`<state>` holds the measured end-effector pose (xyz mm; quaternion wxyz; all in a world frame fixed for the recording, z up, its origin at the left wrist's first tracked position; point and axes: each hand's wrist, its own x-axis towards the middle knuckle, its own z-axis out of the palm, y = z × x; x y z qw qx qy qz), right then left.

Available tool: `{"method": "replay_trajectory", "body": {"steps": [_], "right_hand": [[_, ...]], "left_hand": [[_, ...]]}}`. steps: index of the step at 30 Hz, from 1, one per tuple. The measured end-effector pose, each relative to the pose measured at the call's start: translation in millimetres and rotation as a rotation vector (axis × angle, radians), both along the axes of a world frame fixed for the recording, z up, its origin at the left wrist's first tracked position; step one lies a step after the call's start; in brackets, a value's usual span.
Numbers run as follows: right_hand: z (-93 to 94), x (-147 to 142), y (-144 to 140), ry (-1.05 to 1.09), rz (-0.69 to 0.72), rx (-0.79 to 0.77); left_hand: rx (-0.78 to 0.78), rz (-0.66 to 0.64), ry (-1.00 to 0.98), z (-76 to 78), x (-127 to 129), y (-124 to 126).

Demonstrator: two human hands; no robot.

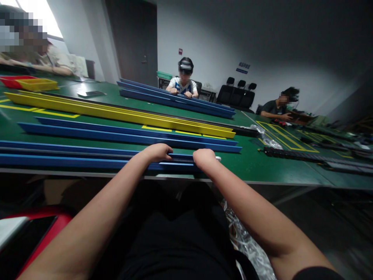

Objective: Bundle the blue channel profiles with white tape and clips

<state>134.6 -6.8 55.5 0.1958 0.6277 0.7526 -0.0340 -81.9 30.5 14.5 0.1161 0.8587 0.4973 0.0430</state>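
Dim workroom, grey walls

A dark door (132, 42) and a bright window (43, 17) stand far beyond the hands; black chairs (237, 95) line the wall (262, 35).

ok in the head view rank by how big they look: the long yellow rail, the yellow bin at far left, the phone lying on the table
1. Long yellow rail, spans most of the green table.
2. Yellow bin.
3. Phone, looks smallest, though it and the bin lie far from the camera, so that gap is unsure.
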Motion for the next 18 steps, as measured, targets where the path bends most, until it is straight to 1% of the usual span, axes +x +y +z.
{"method": "replay_trajectory", "body": {"steps": [3, 8, 13, 18], "right_hand": [[1.6, 1.4, -0.6, -0.021, 0.017, 0.062], [2.2, 5.5, -0.5, -0.013, 0.044, 0.102], [-3.6, 3.8, 3.0, 0.009, 0.009, 0.13], [-4.5, 1.7, 4.2, 0.012, -0.034, 0.124]], "left_hand": [[0.001, 0.016, 0.008, 0.6, -0.1, -0.7], [0.003, 0.014, 0.029, -1.5, -0.6, 1.0], [0.011, 0.003, 0.04, -4.5, -0.3, 2.9], [0.027, -0.003, 0.042, -3.3, -0.5, 2.3]]}}
